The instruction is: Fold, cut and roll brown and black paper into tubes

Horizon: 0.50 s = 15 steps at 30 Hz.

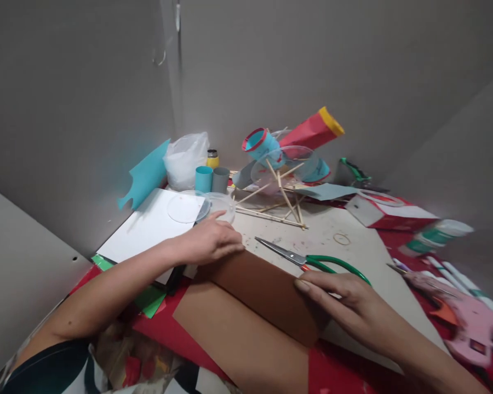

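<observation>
A sheet of brown cardstock (246, 334) with a crease running across it lies at the near edge of the table, its far part raised and angled up. My left hand (211, 239) has its fingers curled over the far left corner of that raised part. At the right end, my right hand (349, 298) pinches the sheet's upper corner between thumb and fingers. Just beyond the sheet rest scissors (308, 260) with green handles, their blades pointing left. Part of the handles is hidden behind my right hand.
Bamboo sticks (271, 219) form a frame at the back, beside red and blue paper tubes (312, 133). White paper (148, 224), cups (204, 178) and a plastic bag (187, 161) stand left. A pink glue gun (468, 323) and markers (460, 279) lie right.
</observation>
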Motion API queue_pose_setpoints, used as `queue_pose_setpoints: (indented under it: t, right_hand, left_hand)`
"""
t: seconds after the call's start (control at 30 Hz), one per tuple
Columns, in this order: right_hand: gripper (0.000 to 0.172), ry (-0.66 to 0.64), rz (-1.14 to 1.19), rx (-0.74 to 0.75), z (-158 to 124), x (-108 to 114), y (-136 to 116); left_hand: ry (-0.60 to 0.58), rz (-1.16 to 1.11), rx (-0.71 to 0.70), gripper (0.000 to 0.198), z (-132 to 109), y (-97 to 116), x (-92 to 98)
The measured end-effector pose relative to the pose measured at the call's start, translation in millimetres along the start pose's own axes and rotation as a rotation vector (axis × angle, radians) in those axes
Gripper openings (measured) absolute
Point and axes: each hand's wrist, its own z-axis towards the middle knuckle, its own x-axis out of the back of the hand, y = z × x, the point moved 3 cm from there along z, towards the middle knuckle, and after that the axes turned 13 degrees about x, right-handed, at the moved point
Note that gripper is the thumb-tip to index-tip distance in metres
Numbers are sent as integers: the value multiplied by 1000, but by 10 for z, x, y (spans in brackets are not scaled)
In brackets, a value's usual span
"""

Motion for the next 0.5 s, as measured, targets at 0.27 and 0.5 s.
queue_pose_setpoints:
  t: [0.27, 0.5]
  right_hand:
    - [45, 354, 266, -239, -141, 281, 210]
    - [28, 868, 718, -319, -45, 138, 340]
  left_hand:
    - [489, -737, 256, 36, -68, -636, 422]
    - [149, -899, 294, 18, -30, -521, -80]
